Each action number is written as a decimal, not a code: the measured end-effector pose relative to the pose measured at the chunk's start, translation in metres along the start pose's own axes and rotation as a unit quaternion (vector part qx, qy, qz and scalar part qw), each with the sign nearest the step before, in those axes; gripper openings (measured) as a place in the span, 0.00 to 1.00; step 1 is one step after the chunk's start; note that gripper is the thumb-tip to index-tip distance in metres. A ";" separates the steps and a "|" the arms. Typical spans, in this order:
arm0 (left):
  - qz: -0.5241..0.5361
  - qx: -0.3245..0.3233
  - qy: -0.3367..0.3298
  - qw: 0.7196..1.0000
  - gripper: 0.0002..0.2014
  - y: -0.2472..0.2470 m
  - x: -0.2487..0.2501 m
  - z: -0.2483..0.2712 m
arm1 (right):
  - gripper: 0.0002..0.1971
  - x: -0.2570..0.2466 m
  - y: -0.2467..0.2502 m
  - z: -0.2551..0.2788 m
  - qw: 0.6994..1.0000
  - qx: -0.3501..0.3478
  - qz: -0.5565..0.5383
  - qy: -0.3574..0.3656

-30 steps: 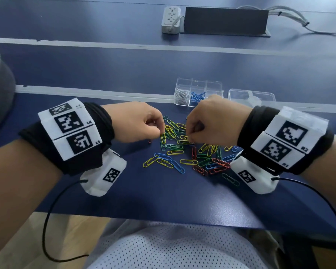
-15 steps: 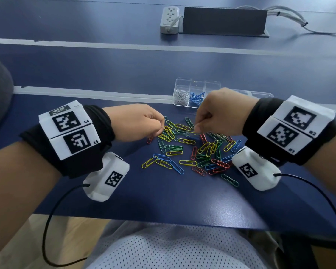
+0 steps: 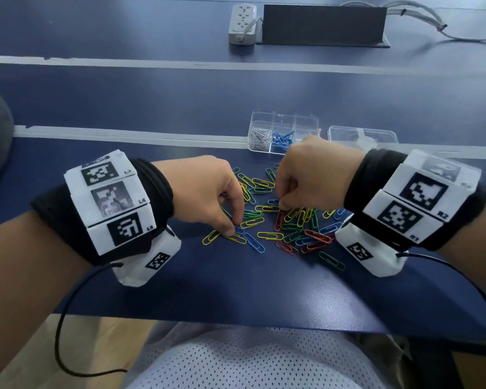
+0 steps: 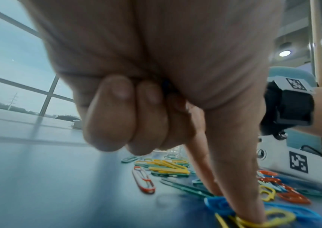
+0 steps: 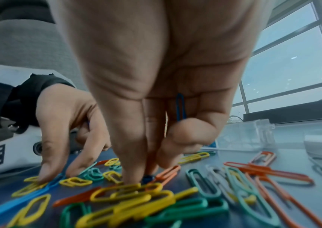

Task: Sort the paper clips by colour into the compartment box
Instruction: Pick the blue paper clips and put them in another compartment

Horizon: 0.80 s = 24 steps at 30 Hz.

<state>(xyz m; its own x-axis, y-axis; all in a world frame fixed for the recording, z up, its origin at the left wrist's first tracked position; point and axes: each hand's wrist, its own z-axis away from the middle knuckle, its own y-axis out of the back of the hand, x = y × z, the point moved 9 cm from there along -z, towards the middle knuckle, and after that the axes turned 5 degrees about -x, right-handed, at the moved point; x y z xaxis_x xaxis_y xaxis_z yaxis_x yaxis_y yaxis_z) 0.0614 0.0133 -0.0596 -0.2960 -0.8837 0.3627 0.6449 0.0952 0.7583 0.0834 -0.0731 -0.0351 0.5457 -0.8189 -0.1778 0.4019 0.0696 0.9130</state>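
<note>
Loose paper clips in yellow, green, red and blue lie piled on the blue table. My left hand reaches down at the pile's near-left edge. Its thumb and forefinger pinch a blue clip that lies on the table, and its other fingers are curled. My right hand is over the pile's middle. It keeps a blue clip tucked under curled fingers while its fingertips press on another. The clear compartment box stands behind, with silver clips on the left and blue clips beside them.
A clear plastic lid or tray lies right of the box. A power strip and a dark panel with cables sit at the far edge. The table's near edge is just below my wrists.
My left fingertips have moved nearer, from the pile's far-left side to its near-left edge, onto a blue clip. My right hand rose slightly, then came back down onto the pile.
</note>
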 end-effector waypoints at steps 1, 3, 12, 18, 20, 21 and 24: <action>-0.009 0.002 -0.004 1.000 0.04 0.000 0.001 0.000 | 0.07 -0.001 0.001 0.001 1.000 0.005 0.004 0.001; -0.026 0.012 -0.011 1.000 0.02 0.002 0.005 0.000 | 0.08 0.002 0.003 0.002 1.000 0.013 -0.004 -0.008; -0.014 0.012 -0.016 1.000 0.05 0.000 0.005 0.001 | 0.04 0.067 0.001 0.019 0.970 -0.027 -0.217 -0.106; 0.341 -0.069 -0.064 0.935 0.02 -0.007 0.014 -0.002 | 0.17 0.092 -0.020 0.035 0.944 -0.084 -0.291 -0.127; 0.437 -0.093 -0.085 0.891 0.01 -0.009 0.022 -0.002 | 0.16 0.096 -0.025 0.039 0.934 -0.082 -0.318 -0.143; 0.462 -0.099 -0.093 0.876 0.03 -0.009 0.025 -0.003 | 0.14 0.097 -0.026 0.041 0.932 -0.082 -0.321 -0.146; 0.498 -0.084 -0.085 0.859 0.07 -0.006 0.025 -0.011 | 0.03 0.095 -0.021 0.044 0.962 -0.062 -0.229 -0.134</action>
<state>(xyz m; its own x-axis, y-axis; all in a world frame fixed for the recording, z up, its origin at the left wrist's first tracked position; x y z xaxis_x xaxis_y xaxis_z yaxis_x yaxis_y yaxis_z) 0.0575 -0.0142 -0.0612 0.3714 -0.3215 0.8710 0.7262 0.6851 -0.0568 0.0939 -0.1773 -0.0551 0.0880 -0.8957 -0.4359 0.6486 -0.2806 0.7075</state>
